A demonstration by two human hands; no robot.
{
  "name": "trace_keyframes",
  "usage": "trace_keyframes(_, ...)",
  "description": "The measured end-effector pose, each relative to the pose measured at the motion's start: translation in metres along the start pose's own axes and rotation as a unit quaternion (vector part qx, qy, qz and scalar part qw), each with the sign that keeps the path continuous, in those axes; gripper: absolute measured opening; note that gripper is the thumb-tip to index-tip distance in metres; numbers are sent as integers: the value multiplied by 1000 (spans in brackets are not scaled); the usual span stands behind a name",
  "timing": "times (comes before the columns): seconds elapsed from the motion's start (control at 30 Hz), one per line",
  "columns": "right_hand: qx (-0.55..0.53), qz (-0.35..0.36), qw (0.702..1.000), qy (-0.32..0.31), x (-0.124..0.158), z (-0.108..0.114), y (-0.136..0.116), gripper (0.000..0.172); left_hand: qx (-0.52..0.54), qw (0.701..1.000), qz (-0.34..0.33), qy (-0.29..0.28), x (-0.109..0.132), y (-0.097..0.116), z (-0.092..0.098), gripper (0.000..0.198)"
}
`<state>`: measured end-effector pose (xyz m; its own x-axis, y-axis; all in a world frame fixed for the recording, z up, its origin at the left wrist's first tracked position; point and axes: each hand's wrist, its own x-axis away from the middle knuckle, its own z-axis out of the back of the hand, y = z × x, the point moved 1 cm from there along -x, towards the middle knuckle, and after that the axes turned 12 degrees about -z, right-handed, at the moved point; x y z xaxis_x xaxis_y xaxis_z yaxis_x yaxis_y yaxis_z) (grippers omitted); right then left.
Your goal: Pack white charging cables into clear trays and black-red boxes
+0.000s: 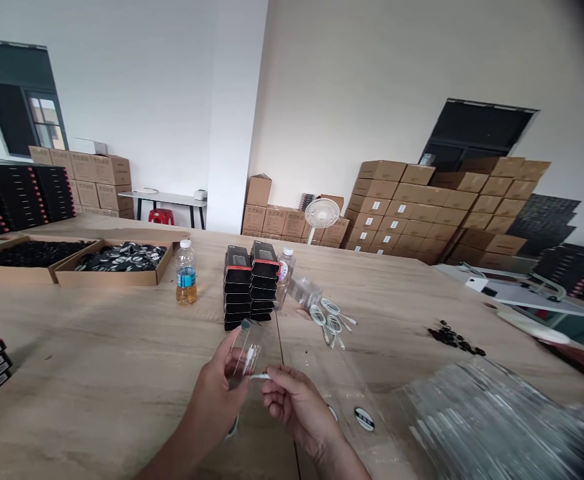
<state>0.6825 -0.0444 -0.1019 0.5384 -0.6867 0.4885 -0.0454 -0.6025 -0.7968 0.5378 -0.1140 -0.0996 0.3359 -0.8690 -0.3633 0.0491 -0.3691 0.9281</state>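
Note:
My left hand (215, 390) is wrapped round a clear plastic box (259, 335), held tilted above the table. A white connector shows through its wall. Between the thumb and finger of my right hand (299, 403) is the end of a white cable (260, 377), which reaches across to the box. The rest of that cable is mostly hidden by my left hand. Just beyond my hands stand two stacks of black boxes (237, 290). Several coiled white cables (331, 323) lie past my right hand. Clear plastic with an oval black-and-white label (365, 419) lies beside my right wrist.
A heap of clear plastic packaging (502, 420) covers the near right of the table. Small black pieces (455, 339) lie beyond it. A bottle with a blue label (186, 277) and open cartons of black parts (115, 277) stand at left. Cardboard boxes (397, 207) line the wall.

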Motion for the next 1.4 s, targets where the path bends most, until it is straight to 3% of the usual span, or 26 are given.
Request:
trace_keyframes(0.13, 51, 33, 998, -6, 0, -1, -1, 34, -79, 997, 11, -14, -3, -2, 5, 87)
trace_keyframes(0.23, 197, 161, 967, 31, 7, -6, -3, 25, -64, 997, 43, -32, -8, 1, 12, 91)
trace_keyframes(0.27, 269, 220, 936, 53, 12, -9, -3, 22, -36, 996, 62, -42, -10, 2, 15, 94)
trace_keyframes(0.33, 413, 337, 842, 78, 23, -14, -5, 19, 48, 990, 118, -67, -12, 3, 21, 97)
trace_keyframes(0.43, 546, 462, 698, 36, 39, -21, -8, 23, 194, 952, 201, -123, -11, 2, 26, 90)
trace_keyframes(0.5, 573, 485, 661, 6, 44, -23, -10, 25, 255, 928, 231, -146, -9, -1, 26, 84)
trace_keyframes(0.57, 560, 472, 681, 22, 41, -24, -9, 22, 256, 926, 242, -137, -8, -6, 24, 83)
trace_keyframes(0.73, 360, 379, 845, 114, 14, -20, 4, 22, 222, 949, 218, -54, -9, -17, 13, 85)
trace_keyframes(0.83, 237, 356, 892, 146, 0, -16, 14, 35, 282, 942, 181, -20, -11, -21, 5, 74)
trace_keyframes(0.93, 209, 352, 895, 179, -7, -9, 16, 43, 319, 935, 155, 19, -10, -24, -3, 60)
trace_keyframes(1.07, 240, 340, 888, 197, -7, -5, 12, 36, 338, 934, 111, 24, -6, -22, -12, 52)
trace_keyframes(1.27, 306, 400, 827, 250, -3, -10, 6, 31, 340, 938, 71, -15, -3, -13, -22, 43)
trace_keyframes(1.4, 316, 407, 813, 270, -6, -11, 8, 26, 338, 938, 72, 0, -3, -14, -25, 41)
